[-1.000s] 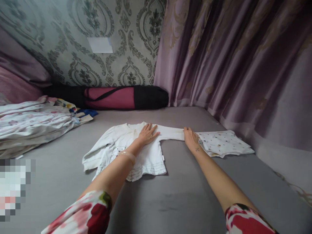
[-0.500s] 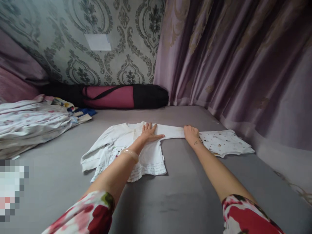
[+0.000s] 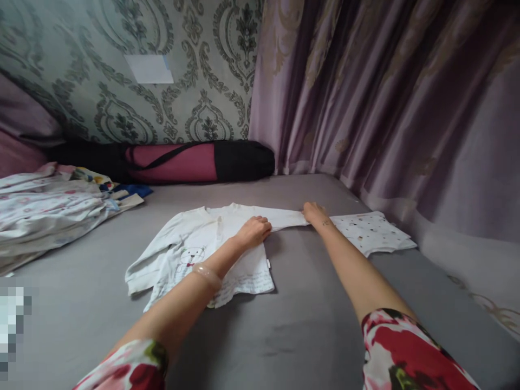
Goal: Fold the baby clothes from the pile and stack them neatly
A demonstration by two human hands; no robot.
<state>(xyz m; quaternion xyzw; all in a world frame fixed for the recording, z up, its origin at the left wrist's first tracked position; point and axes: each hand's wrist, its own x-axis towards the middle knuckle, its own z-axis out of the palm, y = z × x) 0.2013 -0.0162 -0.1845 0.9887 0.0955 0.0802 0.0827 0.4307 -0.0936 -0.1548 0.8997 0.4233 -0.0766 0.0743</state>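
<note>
Head view: one white long-sleeved shirt (image 3: 209, 230), lying spread on a grey sheet (image 3: 309, 325), its collar pointing towards the wall and its right-side sleeve extending sideways. Front printed with a bear motif (image 3: 190, 257); small tag showing at the side seam.

Right hand (image 3: 316, 213): fingers curling closed and pinching the cuff end of the extended sleeve; thumb mostly hidden.

Left hand (image 3: 255, 230): fingers bending and lying close together, touching the shirt where that sleeve is meeting the body; fingertips turning under, so whether they are pinching cloth cannot be told. Pale bangle (image 3: 207, 275) circling this wrist.

Obstructions: the left forearm is crossing the shirt front and covering part of the hem; the right hand and wrist are hiding the near end of a folded white garment with small printed figures (image 3: 365, 230), lying just beyond the cuff.

Surroundings: a heap of printed clothes (image 3: 52, 208) is lying at left, well apart from the shirt; a long black-and-maroon bag (image 3: 174, 162) is resting along the damask-patterned wall (image 3: 195, 54); a purple curtain (image 3: 365, 97) is hanging at right. A pixelated patch is masking something at the left edge.
</note>
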